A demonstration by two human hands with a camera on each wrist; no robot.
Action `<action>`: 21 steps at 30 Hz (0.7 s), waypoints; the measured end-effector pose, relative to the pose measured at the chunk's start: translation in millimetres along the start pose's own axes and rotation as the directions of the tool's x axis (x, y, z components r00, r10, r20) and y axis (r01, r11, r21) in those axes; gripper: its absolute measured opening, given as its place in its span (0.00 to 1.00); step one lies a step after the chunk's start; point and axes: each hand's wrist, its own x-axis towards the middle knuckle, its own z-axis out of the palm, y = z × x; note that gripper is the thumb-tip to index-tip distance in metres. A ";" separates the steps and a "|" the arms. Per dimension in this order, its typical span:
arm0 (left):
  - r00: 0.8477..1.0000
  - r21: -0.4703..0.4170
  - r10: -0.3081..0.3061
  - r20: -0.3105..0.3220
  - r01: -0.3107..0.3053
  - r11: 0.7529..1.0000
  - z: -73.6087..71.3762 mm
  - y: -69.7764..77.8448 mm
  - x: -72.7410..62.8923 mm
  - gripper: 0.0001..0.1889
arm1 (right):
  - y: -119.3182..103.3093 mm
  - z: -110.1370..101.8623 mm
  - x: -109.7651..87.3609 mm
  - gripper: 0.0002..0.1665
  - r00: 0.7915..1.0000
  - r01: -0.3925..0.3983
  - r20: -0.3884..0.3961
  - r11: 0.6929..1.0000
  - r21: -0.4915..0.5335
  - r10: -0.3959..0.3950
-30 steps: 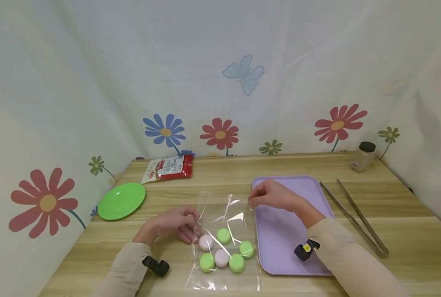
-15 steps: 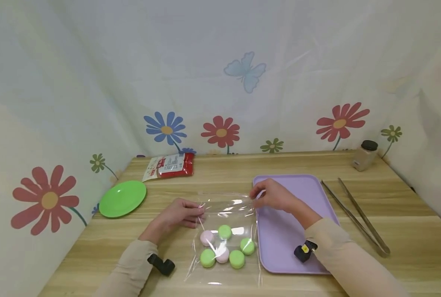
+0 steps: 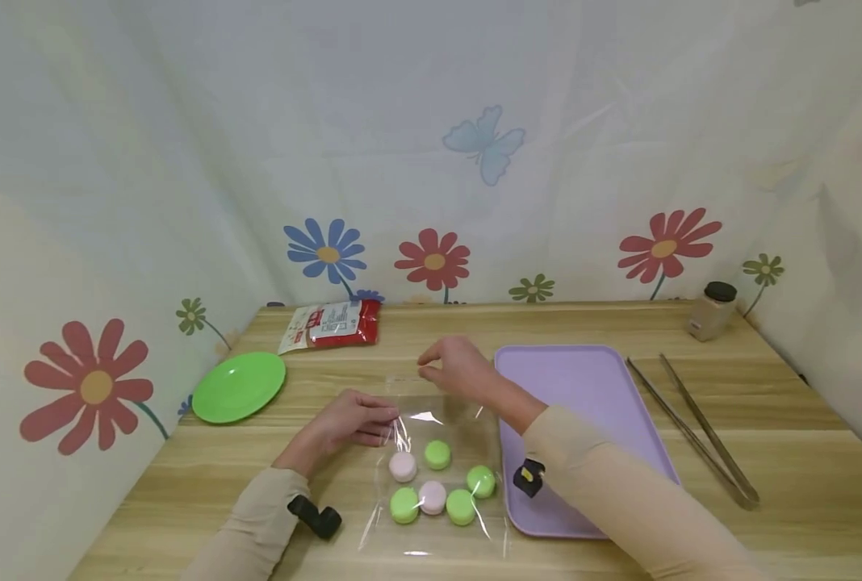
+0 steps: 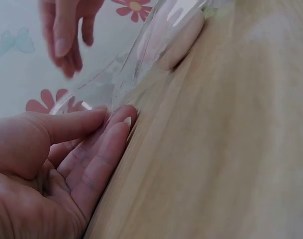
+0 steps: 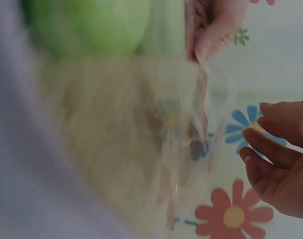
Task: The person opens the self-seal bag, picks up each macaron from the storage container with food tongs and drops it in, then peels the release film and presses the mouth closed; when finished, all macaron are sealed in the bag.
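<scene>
A clear plastic bag (image 3: 449, 428) lies flat before me, with several green macarons (image 3: 437, 454) and two pink macarons (image 3: 433, 497) inside. My left hand (image 3: 349, 418) pinches the bag's upper left edge between thumb and fingers; the left wrist view shows the film at its fingertips. My right hand (image 3: 462, 369) hovers over the bag's top edge. In the right wrist view, the thumb and fingers of this right hand (image 5: 285, 154) are loosely bent and apart, with nothing between them.
A lilac tray (image 3: 569, 371) lies to the right of the bag, under my right forearm. Farther right are metal tongs (image 3: 707, 436) and a black-lidded jar (image 3: 712, 311). A green plate (image 3: 239, 387) and a red and white packet (image 3: 332, 324) are at the back left.
My left hand has moved up along the bag's left side and taken hold near the upper corner. My right hand has let go of the upper right corner and moved left.
</scene>
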 end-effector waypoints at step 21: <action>1.000 0.023 -0.010 0.020 0.010 1.000 -1.8 3.6 -3.2 0.21 | -19.3 39.4 21.2 0.07 0.991 0.029 0.126 0.999 0.034 -0.033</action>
